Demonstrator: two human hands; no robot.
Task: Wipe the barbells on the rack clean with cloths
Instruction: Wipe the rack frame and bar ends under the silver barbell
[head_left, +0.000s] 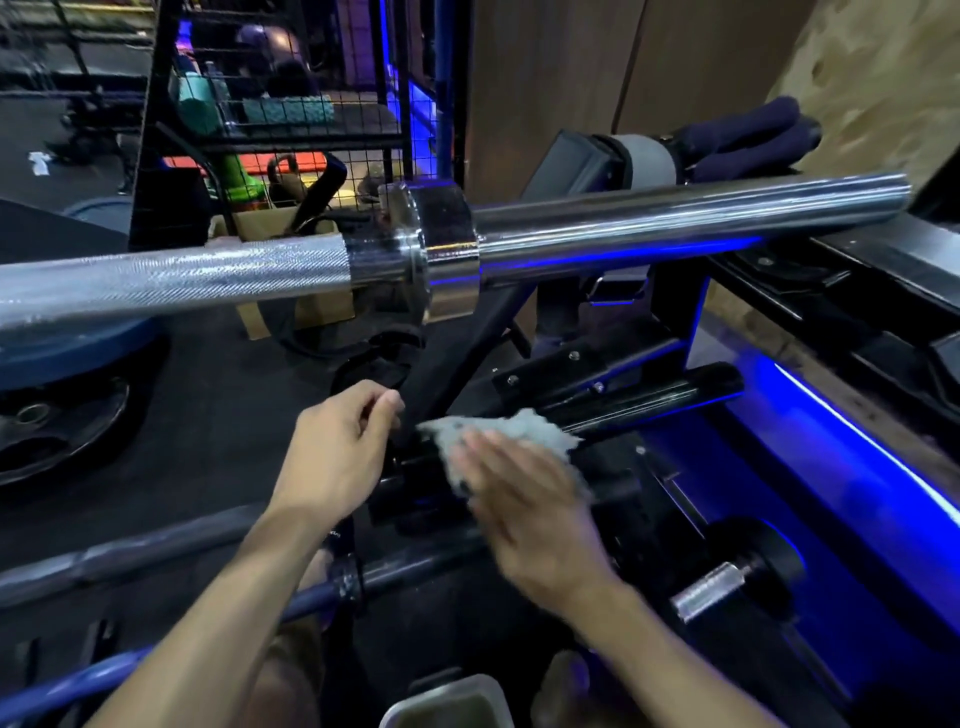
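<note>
A chrome barbell (519, 228) lies across the top of the rack, knurled shaft at left, smooth sleeve at right. Below it a black barbell sleeve (660, 397) rests on the rack. My right hand (524, 509), blurred, presses a pale grey cloth (498, 436) with straight fingers against the inner end of that black sleeve. My left hand (337, 447) hovers beside it near the black rack upright, fingers loosely curled, thumb against fingertips; whether it pinches the cloth's edge is unclear. Another dark bar (415, 566) runs lower, under my wrists.
Black weight plates (57, 421) lie on the floor at left. A wire cage (291, 104) with gear stands behind. Blue light strips (857, 441) glow along the right. A dumbbell handle (727, 582) sits low right. A grey container (447, 701) is at the bottom edge.
</note>
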